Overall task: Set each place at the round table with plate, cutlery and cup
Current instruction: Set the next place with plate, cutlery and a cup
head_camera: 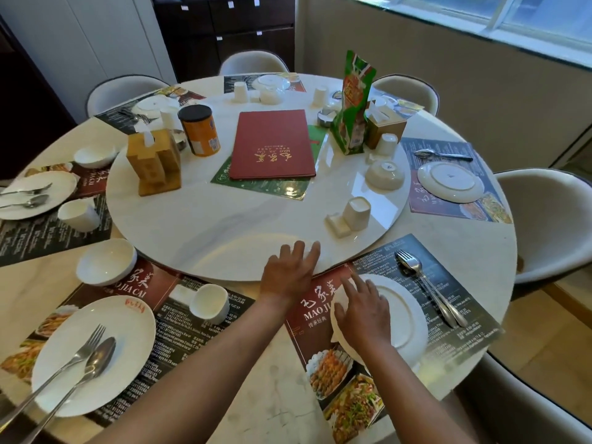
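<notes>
nearest us, at the lower left of the frame, one place looks finished: a plate (93,357) with a fork (73,357) and spoon (96,355) laid across it, a cup (209,303) lying on its side just above it, and a bowl (107,261) beside the mat.

at lower centre right, our right hand (363,310) lies with fingers spread flat on the left part of a second plate (403,318), which sits on the placemat (455,344) there. it presses or steadies the plate rather than pinching it. a fork and spoon pair (429,286) lies on the same mat just right of the plate. we see no cup on this mat, so we judge this place is missing one.

just above, our left hand (293,270) rests with fingers spread on the near rim of the turntable (192,232), holding nothing; we judge it is set to turn the disc. an upturned cup (358,214) stands on the turntable near this place, likely the one needed.

further off, the place at centre right has a plate (450,181) and a spoon (442,154), with a bowl (384,174) and a cup (386,144) waiting on the turntable. the place at centre left has plate, cutlery, cup and bowl. places at the top of the worktop (448,245) carry crockery, too small to check. a red menu (272,144) lies mid-turntable.
</notes>
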The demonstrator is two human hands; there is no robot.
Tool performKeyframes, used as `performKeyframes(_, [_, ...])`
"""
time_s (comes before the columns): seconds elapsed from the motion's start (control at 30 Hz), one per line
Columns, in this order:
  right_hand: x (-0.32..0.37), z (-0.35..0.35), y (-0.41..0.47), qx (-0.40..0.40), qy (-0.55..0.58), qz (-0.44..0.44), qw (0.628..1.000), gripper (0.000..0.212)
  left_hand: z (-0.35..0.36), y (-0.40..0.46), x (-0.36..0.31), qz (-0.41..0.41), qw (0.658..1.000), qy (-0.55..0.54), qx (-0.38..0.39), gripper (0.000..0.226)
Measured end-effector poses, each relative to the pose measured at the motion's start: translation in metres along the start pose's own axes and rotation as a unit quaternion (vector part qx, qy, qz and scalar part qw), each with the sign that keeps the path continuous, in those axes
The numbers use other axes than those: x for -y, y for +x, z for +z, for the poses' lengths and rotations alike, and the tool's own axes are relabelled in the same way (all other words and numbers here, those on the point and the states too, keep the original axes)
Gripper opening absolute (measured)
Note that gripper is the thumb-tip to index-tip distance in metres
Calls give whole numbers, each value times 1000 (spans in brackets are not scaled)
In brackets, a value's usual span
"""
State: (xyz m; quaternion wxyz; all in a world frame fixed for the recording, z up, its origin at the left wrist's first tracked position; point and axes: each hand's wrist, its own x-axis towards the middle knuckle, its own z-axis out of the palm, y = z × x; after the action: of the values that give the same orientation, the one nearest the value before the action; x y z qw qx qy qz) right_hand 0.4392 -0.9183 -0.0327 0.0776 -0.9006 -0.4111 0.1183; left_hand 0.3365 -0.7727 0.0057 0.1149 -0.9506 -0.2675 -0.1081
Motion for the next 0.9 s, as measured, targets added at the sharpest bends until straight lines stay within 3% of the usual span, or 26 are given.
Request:
performKeyframes(0.07, [-1, 6, -13, 12, 0, 16, 1000, 62, -17, -10, 3, -49, 995, -79, 36, 40])
performKeyframes(0.17, [-1, 10, -26, 14, 11, 29, 999, 64, -26, -32, 2, -203, 950, -231, 62, 28])
performKeyframes(0.3, [-2, 13, -38, 2, 18, 35, 999, 66, -13, -53, 1, -413, 820, -376, 127, 19])
performKeyframes(0.43, [-4, 16, -44, 11, 19, 30, 999, 70, 3, -60, -1, -505, 715, -458, 154, 25])
performKeyframes(0.7, [-8, 12, -45, 19, 34, 20, 999, 72, 17, -64, -6, -551, 645, -510, 146, 25])
performKeyframes(0.8, [-9, 13, -44, 20, 34, 17, 999, 73, 19, -64, -6, -552, 641, -514, 142, 24])
performKeyframes(0.9, [-10, 14, -45, 17, 34, 16, 999, 73, 20, -63, -6, -540, 667, -493, 145, 28])
